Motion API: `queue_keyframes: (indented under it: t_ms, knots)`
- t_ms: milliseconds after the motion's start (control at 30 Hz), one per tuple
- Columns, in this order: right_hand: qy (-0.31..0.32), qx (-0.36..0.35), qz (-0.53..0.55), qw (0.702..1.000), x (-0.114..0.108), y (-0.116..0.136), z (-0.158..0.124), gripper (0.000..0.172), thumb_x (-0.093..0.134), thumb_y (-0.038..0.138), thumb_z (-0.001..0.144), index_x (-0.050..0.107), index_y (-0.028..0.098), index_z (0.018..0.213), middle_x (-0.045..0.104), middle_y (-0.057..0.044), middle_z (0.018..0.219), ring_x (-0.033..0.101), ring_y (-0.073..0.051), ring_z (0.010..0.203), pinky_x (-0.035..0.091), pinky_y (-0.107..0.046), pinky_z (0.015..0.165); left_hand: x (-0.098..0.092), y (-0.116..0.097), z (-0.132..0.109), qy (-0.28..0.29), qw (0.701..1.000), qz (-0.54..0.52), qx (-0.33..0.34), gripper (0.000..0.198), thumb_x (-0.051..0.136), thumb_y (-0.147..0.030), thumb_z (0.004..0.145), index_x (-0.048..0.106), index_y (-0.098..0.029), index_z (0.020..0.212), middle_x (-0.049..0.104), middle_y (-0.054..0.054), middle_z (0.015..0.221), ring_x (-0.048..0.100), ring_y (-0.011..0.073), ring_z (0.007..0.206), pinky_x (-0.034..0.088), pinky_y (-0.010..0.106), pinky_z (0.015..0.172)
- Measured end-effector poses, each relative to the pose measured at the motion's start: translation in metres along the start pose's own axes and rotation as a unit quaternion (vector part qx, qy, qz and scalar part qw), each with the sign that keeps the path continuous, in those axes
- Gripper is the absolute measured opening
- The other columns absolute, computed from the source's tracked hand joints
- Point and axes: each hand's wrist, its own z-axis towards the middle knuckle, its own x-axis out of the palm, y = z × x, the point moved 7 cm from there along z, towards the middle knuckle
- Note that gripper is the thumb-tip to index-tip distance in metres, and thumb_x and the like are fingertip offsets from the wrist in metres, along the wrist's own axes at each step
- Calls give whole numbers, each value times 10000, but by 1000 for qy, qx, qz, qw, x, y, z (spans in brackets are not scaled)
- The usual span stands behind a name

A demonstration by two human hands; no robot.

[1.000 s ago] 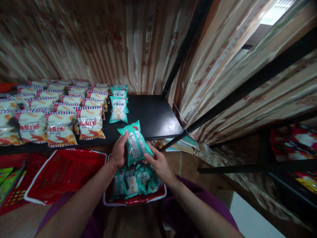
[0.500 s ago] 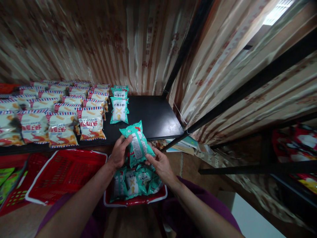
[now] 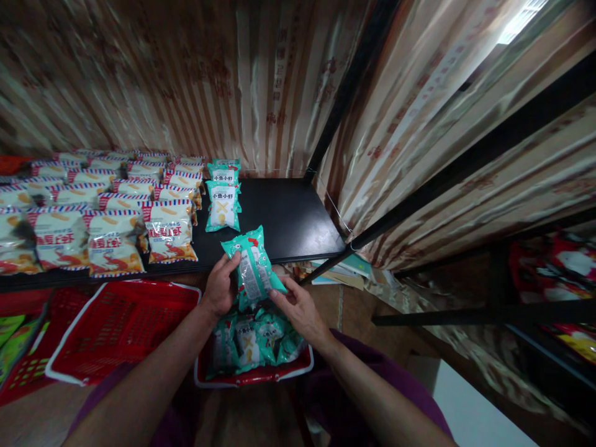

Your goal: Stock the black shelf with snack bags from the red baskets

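Between both hands I hold a teal snack bag (image 3: 252, 273), its printed back facing me. My left hand (image 3: 222, 282) grips its left edge, thumb on the front. My right hand (image 3: 297, 302) pinches its lower right corner. Right below stands a red basket (image 3: 261, 377) with a white rim, holding several more teal snack bags (image 3: 249, 341). Beyond my hands, upright teal snack bags (image 3: 223, 206) stand in a short column on the black shelf (image 3: 284, 214), fronts toward me.
Several rows of white-and-orange snack bags (image 3: 114, 242) fill the shelf's left part. A second red basket (image 3: 130, 323) lies on the left, beside another with green packs (image 3: 12, 347). Black metal bars (image 3: 419, 205) slant across the right, before striped curtains (image 3: 261, 81).
The teal snack bag stays in both hands and has tilted slightly more upright. My view has shifted a little; the bags on the shelf have not moved.
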Motion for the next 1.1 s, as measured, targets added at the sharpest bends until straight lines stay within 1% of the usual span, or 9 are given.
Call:
queue_keyframes:
  t_ms: [100, 233, 467, 600, 733, 833, 900, 1000, 1100]
  knots:
    - [12, -9, -2, 1000, -1, 8, 0, 343, 594, 498, 790, 617, 212, 980, 642, -9, 889, 600, -173, 829, 497, -270, 728, 0, 4, 0, 1, 1000, 5, -6, 335, 763, -351, 643, 629, -180, 899, 705, 11, 782, 677, 210, 786, 522, 347, 775]
    - [14, 13, 29, 999, -1, 4, 1, 387, 563, 529, 806, 606, 226, 1042, 640, -16, 962, 605, -178, 858, 520, -273, 718, 3, 11, -1, 11, 1000, 14, -14, 332, 757, -355, 655, 627, -180, 905, 707, 10, 789, 676, 192, 749, 521, 339, 773]
    - [-12, 13, 37, 999, -4, -10, 5, 311, 573, 486, 821, 649, 202, 923, 651, 4, 810, 600, -164, 786, 485, -256, 720, 3, 18, -2, 6, 999, 36, -34, 321, 761, -361, 638, 638, -185, 876, 700, 0, 738, 663, 176, 669, 521, 327, 727]
    - [-40, 12, 20, 999, -11, -13, 6, 340, 551, 503, 830, 664, 197, 924, 652, -3, 793, 595, -175, 781, 487, -276, 719, 5, 20, 0, 36, 998, 27, -48, 344, 740, -362, 659, 655, -174, 935, 719, 34, 835, 674, 211, 781, 505, 344, 787]
    - [-65, 34, 45, 996, -15, -16, 6, 376, 571, 543, 797, 665, 199, 918, 664, -14, 820, 617, -190, 803, 516, -282, 692, 7, 20, 0, 65, 996, 35, -52, 365, 732, -363, 669, 656, -169, 968, 719, 51, 881, 666, 225, 845, 491, 350, 810]
    - [-45, 55, 106, 992, -10, -17, 5, 397, 598, 561, 766, 640, 214, 953, 672, -20, 884, 637, -187, 785, 539, -271, 616, 7, 16, -1, 58, 996, 49, -40, 334, 734, -359, 665, 652, -176, 932, 710, 27, 842, 660, 202, 796, 487, 327, 777]
    - [-21, 68, 153, 986, -3, -17, 3, 436, 636, 545, 743, 598, 223, 1034, 678, -26, 918, 656, -178, 746, 554, -284, 618, 8, 12, -1, 51, 997, 57, -19, 299, 737, -363, 659, 647, -180, 878, 698, 8, 804, 647, 183, 743, 481, 303, 737]
    - [2, 88, 176, 980, 5, -19, 0, 562, 722, 487, 682, 525, 225, 1138, 695, -14, 850, 674, -163, 653, 568, -314, 663, 6, 6, 0, 23, 997, 71, 13, 291, 754, -394, 625, 632, -184, 785, 678, -8, 749, 621, 167, 682, 463, 276, 675]
    - [1, 95, 146, 985, 7, -22, -1, 623, 771, 444, 631, 511, 210, 1147, 698, 9, 744, 675, -161, 594, 562, -295, 614, 3, 5, 1, -1, 997, 76, 21, 306, 766, -413, 599, 617, -191, 748, 653, -25, 695, 596, 150, 631, 446, 262, 644]
